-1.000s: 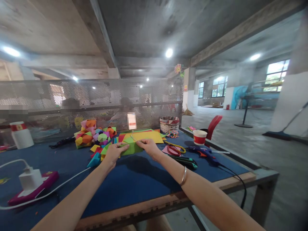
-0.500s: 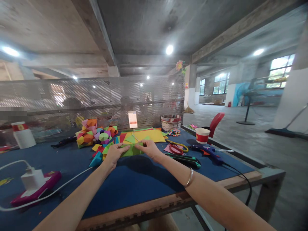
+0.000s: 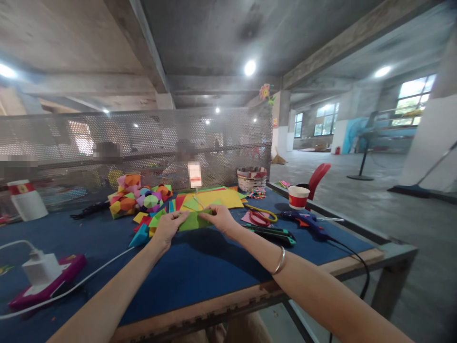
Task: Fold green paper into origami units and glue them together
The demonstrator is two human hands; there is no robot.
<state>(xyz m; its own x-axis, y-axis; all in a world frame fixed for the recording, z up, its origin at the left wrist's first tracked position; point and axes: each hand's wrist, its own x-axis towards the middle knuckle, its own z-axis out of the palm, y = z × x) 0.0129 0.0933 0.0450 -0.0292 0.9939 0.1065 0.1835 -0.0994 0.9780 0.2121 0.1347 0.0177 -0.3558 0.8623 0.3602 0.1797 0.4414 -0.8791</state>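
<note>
A green sheet of paper [image 3: 194, 222] is stretched between my two hands, a little above the blue table top [image 3: 200, 276]. My left hand [image 3: 170, 228] pinches its left end between thumb and fingers. At the other end, my right hand [image 3: 222, 220] closes on the paper's upper right part. Just beyond it lies a stack of coloured paper with a yellow sheet [image 3: 228, 199] on top. Folded pieces, among them a blue one [image 3: 140, 235], lie beside my left hand. The far ends of the fingers are partly hidden by the paper.
Folded paper balls [image 3: 125, 202] sit at the back left. To the right are scissors [image 3: 262, 216], a utility knife [image 3: 274, 235], a glue gun [image 3: 309, 223] and a paper cup [image 3: 298, 197]. A basket [image 3: 252, 179] stands behind. A purple power strip [image 3: 50, 281] with a white cable lies left.
The green paper now looks flatter between my hands, which keep their pinch at both ends. The whole view has shifted slightly, so the surroundings appear a little further left and up.
</note>
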